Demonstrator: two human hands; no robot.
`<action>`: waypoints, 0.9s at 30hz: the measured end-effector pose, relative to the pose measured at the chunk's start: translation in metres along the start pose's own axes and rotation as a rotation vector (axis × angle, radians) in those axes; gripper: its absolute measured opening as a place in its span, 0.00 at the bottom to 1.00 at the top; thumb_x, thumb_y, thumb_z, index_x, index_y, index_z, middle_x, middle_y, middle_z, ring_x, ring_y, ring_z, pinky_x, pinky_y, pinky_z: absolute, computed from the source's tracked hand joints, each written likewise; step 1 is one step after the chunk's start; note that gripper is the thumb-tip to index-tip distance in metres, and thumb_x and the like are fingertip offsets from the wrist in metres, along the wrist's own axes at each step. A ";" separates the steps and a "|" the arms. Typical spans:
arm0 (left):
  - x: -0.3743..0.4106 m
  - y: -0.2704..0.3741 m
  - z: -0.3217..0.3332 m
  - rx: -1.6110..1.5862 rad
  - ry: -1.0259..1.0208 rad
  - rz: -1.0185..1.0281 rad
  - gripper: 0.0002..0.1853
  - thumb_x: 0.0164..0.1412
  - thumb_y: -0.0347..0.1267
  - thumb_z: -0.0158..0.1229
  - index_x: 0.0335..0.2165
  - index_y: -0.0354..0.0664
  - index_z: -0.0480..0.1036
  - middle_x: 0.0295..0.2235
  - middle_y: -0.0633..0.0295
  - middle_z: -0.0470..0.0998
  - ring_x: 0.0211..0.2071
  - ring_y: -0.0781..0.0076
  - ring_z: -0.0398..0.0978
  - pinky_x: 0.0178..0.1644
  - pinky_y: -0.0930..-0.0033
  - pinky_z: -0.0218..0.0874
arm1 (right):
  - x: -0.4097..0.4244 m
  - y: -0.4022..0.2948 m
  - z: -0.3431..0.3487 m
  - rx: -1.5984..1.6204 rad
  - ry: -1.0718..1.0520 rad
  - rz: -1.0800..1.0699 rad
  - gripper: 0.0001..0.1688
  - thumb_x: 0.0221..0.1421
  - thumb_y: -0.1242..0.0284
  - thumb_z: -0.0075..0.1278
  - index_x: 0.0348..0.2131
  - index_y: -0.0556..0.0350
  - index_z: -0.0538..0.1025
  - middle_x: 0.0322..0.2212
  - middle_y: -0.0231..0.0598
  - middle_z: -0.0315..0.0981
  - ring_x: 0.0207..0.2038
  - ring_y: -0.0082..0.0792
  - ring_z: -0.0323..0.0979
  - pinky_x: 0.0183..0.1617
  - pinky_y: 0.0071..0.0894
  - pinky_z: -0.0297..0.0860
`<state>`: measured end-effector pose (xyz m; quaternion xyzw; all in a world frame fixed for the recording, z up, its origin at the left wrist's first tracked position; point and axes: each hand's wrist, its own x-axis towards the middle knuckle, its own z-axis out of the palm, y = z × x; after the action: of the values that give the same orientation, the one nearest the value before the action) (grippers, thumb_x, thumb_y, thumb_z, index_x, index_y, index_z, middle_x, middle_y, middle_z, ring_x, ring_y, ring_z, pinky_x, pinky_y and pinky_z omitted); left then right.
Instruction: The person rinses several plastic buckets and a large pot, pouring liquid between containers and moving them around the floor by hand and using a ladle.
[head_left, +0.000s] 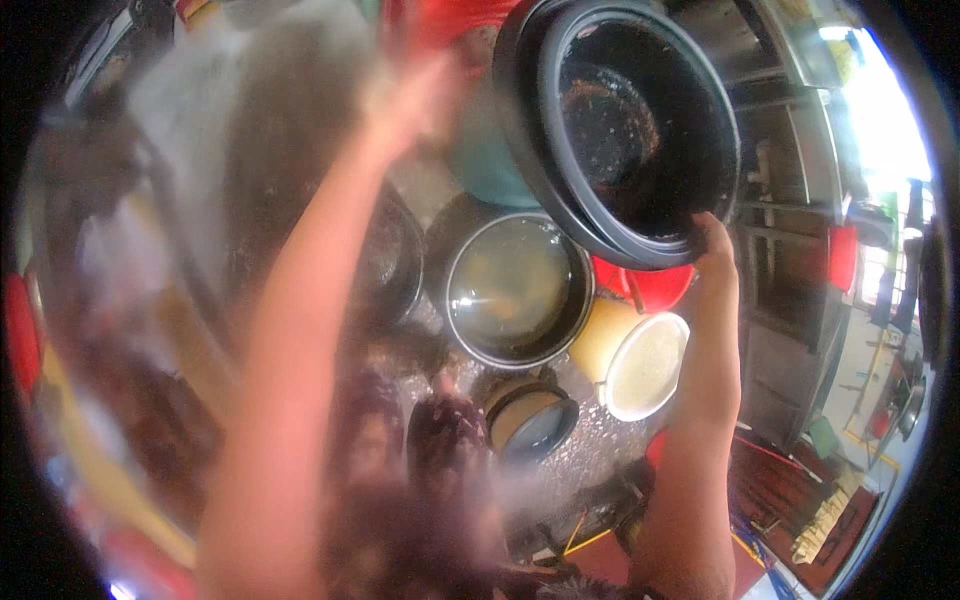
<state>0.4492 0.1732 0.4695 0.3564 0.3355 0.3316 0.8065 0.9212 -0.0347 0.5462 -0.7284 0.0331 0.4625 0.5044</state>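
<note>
My right hand (712, 238) grips the near rim of a black basin (607, 127), which is tilted and seems nested in another dark basin (525, 135). Brownish bits and drops stick to its inside. My left hand (424, 94) is blurred and reaches up near a red container (450, 22); whether it holds anything cannot be told. Below the basins stands a large round metal pot (517, 289) of cloudy yellowish water. Beside it are a yellow bucket (600, 337) with a white rim and pale liquid, and a red bucket (652, 289) partly hidden by the basins.
A smaller pot (532, 420) stands on the wet floor (600, 450) near my feet. Left of the large pot is a dark round vessel (390, 255). A teal tub (491, 157) is behind the basins. Metal shelving (787, 255) runs along the right.
</note>
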 end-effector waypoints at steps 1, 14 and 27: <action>-0.024 -0.027 -0.012 -0.011 0.161 -0.031 0.34 0.51 0.51 0.52 0.51 0.44 0.58 0.50 0.61 0.62 0.52 0.65 0.58 0.52 0.59 0.50 | -0.001 0.004 -0.004 0.000 0.027 -0.044 0.11 0.40 0.75 0.51 0.28 0.60 0.71 0.26 0.41 0.70 0.30 0.43 0.68 0.40 0.44 0.66; -0.453 -0.471 -0.337 -0.082 1.238 -0.843 0.39 0.49 0.41 0.56 0.56 0.44 0.48 0.55 0.53 0.53 0.55 0.56 0.51 0.53 0.47 0.46 | 0.023 0.006 0.059 -0.180 0.006 -0.259 0.19 0.45 0.68 0.50 0.38 0.59 0.71 0.35 0.42 0.71 0.38 0.42 0.68 0.45 0.40 0.65; -0.320 -0.458 -0.238 -0.610 1.226 -0.620 0.55 0.43 0.50 0.60 0.59 0.47 0.34 0.60 0.57 0.40 0.60 0.60 0.39 0.61 0.59 0.25 | -0.007 -0.017 0.044 -0.887 0.236 -0.761 0.32 0.41 0.53 0.52 0.42 0.54 0.69 0.38 0.47 0.68 0.38 0.46 0.65 0.35 0.54 0.64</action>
<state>0.2214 -0.2317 0.0779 -0.2422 0.7026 0.3066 0.5947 0.8978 0.0043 0.5604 -0.8766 -0.3710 0.1348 0.2753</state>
